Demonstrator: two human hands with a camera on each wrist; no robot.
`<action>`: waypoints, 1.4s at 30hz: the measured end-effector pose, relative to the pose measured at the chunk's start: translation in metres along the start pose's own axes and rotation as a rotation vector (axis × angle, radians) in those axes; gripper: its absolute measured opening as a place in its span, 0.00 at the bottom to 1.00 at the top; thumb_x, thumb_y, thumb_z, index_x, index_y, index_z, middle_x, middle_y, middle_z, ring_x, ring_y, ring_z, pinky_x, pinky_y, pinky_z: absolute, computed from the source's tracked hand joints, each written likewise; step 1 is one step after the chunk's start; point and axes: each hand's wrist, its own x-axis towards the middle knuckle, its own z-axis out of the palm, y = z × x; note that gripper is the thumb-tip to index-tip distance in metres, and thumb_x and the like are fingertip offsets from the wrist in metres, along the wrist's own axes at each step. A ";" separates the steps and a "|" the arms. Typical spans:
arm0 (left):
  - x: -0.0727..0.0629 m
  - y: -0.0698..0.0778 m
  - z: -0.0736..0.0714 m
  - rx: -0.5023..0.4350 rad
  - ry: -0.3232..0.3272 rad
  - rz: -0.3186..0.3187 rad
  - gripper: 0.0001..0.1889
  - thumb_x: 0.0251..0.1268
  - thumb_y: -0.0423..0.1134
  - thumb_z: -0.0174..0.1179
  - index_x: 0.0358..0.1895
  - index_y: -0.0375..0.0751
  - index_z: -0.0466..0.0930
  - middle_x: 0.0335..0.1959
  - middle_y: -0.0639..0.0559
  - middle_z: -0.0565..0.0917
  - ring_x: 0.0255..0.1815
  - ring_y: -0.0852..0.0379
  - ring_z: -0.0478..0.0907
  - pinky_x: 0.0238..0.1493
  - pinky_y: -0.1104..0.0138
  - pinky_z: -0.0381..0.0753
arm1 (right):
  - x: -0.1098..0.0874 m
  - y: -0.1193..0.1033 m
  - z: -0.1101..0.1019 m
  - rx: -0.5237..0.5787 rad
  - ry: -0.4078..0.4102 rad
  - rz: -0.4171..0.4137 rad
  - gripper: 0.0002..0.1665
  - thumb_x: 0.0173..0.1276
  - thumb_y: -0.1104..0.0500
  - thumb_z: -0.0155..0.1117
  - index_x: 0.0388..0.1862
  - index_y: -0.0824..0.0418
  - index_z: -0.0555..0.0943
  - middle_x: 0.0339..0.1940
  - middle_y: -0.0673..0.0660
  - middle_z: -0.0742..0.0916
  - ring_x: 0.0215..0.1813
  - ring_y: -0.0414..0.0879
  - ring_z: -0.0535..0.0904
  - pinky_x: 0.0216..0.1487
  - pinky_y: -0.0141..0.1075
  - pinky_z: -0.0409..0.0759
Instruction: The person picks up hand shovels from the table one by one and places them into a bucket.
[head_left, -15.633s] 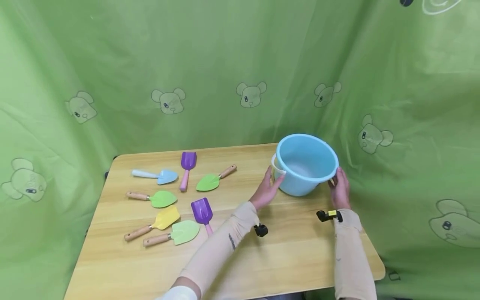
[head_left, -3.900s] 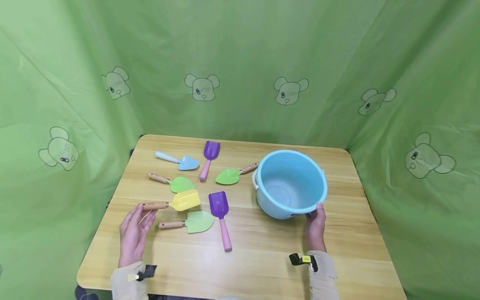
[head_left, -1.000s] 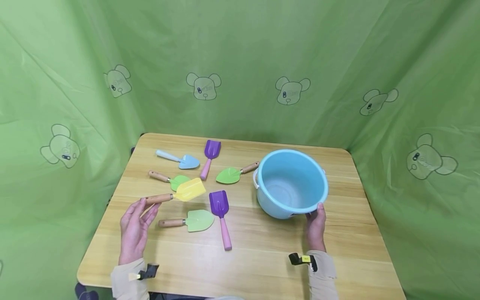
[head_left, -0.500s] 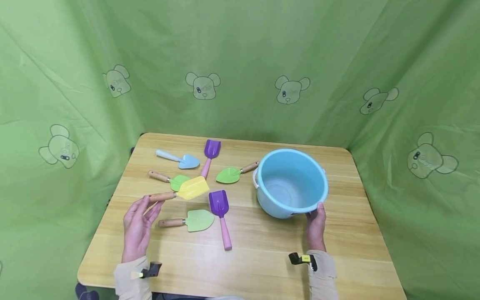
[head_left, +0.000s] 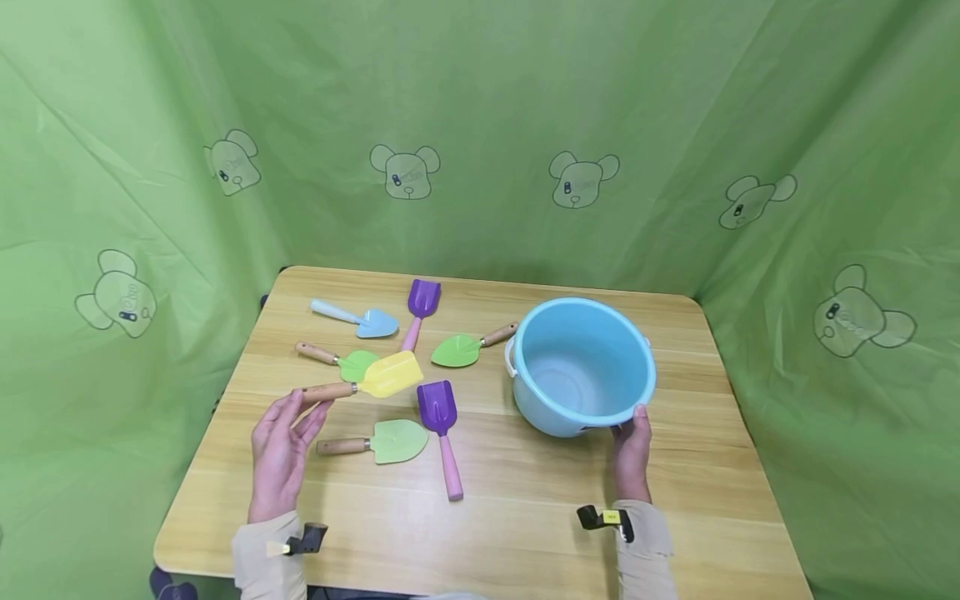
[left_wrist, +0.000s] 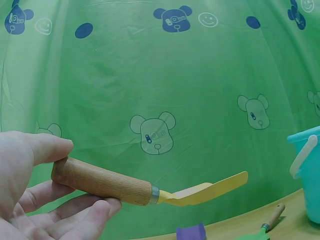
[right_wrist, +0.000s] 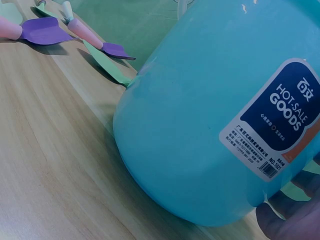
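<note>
Fingers clamped, our left hand [head_left: 281, 458] holds the yellow trowel [head_left: 380, 381] lower left, our right hand [head_left: 632, 457] the bucket [head_left: 542, 408] lower right; wooden table [head_left: 517, 517] beneath, green curtain [head_left: 480, 83] across the top.

The left arm [head_left: 268, 560] and the right arm [head_left: 645, 552] are extended from the near side, held well apart and clothed in beige to the wrist. At left, the bare left grip [head_left: 279, 458] is raised, its palm turned rightward; its thumb [left_wrist: 47, 148] is pressed down from above while its fingers [left_wrist: 75, 207] are bent up from beneath, slightly fanned, so that a pinch is formed. At right, the bare right grip [head_left: 632, 458] is pointed toward the far side, its thumb uppermost. In the head view its fingers are mostly hidden; in the right wrist view they are seen bent, shadowed and partly cut off.
</note>
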 end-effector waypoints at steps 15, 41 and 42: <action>0.000 -0.002 0.006 -0.015 -0.014 0.002 0.06 0.78 0.41 0.60 0.45 0.44 0.84 0.46 0.54 0.91 0.46 0.58 0.91 0.59 0.66 0.88 | -0.002 -0.001 0.000 -0.026 -0.016 -0.011 0.41 0.80 0.32 0.29 0.84 0.48 0.58 0.82 0.59 0.66 0.83 0.53 0.58 0.88 0.55 0.47; -0.005 -0.001 0.017 0.012 -0.042 -0.012 0.06 0.78 0.41 0.59 0.44 0.46 0.84 0.45 0.55 0.91 0.45 0.59 0.91 0.58 0.67 0.88 | -0.001 -0.002 0.001 0.011 0.000 -0.036 0.39 0.81 0.36 0.29 0.82 0.52 0.61 0.77 0.57 0.71 0.80 0.50 0.63 0.86 0.54 0.50; -0.005 -0.001 0.018 0.013 -0.042 -0.014 0.06 0.78 0.41 0.59 0.44 0.46 0.84 0.45 0.55 0.91 0.45 0.59 0.91 0.58 0.67 0.88 | -0.001 -0.002 0.000 0.002 -0.007 -0.034 0.39 0.81 0.36 0.29 0.82 0.51 0.61 0.78 0.57 0.70 0.81 0.51 0.62 0.87 0.55 0.49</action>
